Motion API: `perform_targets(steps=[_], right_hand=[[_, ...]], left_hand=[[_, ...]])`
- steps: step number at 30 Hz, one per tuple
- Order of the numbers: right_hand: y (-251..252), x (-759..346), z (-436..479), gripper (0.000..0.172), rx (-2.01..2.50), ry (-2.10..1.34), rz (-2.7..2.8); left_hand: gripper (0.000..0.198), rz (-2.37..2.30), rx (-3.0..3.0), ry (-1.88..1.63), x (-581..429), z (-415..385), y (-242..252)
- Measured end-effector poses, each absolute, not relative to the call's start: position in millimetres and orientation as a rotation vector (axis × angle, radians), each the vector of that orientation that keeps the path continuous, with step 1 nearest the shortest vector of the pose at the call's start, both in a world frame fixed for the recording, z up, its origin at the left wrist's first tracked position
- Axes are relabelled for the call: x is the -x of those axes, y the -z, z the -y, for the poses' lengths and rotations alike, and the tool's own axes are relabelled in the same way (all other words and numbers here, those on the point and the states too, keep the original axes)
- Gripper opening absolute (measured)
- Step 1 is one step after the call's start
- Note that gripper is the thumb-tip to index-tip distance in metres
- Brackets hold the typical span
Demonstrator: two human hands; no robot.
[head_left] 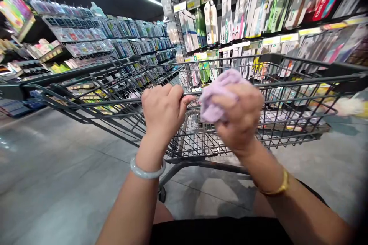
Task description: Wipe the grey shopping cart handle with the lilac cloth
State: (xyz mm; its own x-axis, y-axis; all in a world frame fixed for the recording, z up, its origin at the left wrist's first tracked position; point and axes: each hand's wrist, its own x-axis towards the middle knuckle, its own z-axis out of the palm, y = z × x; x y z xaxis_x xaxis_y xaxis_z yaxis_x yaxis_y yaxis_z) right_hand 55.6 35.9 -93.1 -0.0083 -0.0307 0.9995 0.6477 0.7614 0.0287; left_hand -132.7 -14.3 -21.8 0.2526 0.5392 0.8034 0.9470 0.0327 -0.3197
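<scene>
My left hand [163, 109] is wrapped over the top side rail of a dark wire shopping cart [207, 151], its thumb stretched along the rail to the right. Just to its right, my right hand [241, 115] is closed on a crumpled light purple cloth [220, 95], slightly blurred, at the same rail. Whether the cloth touches the rail cannot be told. A pale bangle [147, 172] circles my left wrist, and a gold-coloured one [283, 183] is on my right wrist.
Shelves of packaged toothbrushes [211, 23] rise behind the cart. More packed shelves [83, 34] stand along the left. Grey floor [63, 172] shows below, with a cart wheel [162, 194] near my legs.
</scene>
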Motion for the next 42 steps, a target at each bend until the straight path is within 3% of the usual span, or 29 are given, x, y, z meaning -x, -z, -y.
perform_targets(steps=[2,5,8,12,15,20,25,32,38,42], right_hand=[[116.4,-27.6,-33.6,0.030,0.329,0.638,1.660],[137.9,-9.7,-33.7,0.020,0.389,0.541,1.970],[129.4,-13.9,-28.0,0.022,0.580,0.208,2.225],[105.4,-20.6,-10.1,0.029,0.461,-0.017,2.156],[113.2,-8.7,-2.6,0.029,0.421,0.074,2.157],[172.0,19.0,-8.2,0.019,0.289,0.370,2.146],[216.1,22.4,-8.0,0.022,0.112,0.414,2.281],[201.8,18.9,-22.0,0.018,0.244,0.344,2.208],[221.9,11.5,-33.8,0.018,0.154,0.494,2.236],[200.4,2.4,-28.7,0.012,0.217,0.521,2.194]], left_hand=[[0.055,1.409,1.635,0.573,132.9,14.7,21.6],[0.053,1.410,1.649,0.571,133.8,15.5,21.6],[0.052,1.400,1.646,0.574,134.5,16.2,22.1],[0.053,1.389,1.626,0.578,134.8,16.9,22.4],[0.053,1.391,1.631,0.565,134.9,17.3,22.1],[0.054,1.407,1.657,0.558,137.6,15.9,21.7],[0.057,1.432,1.673,0.577,143.8,11.7,21.9],[0.058,1.472,1.705,0.655,151.7,4.2,27.1],[0.058,1.463,1.685,0.668,158.7,-1.3,31.3],[0.058,1.445,1.692,0.685,163.9,-6.7,32.1]])
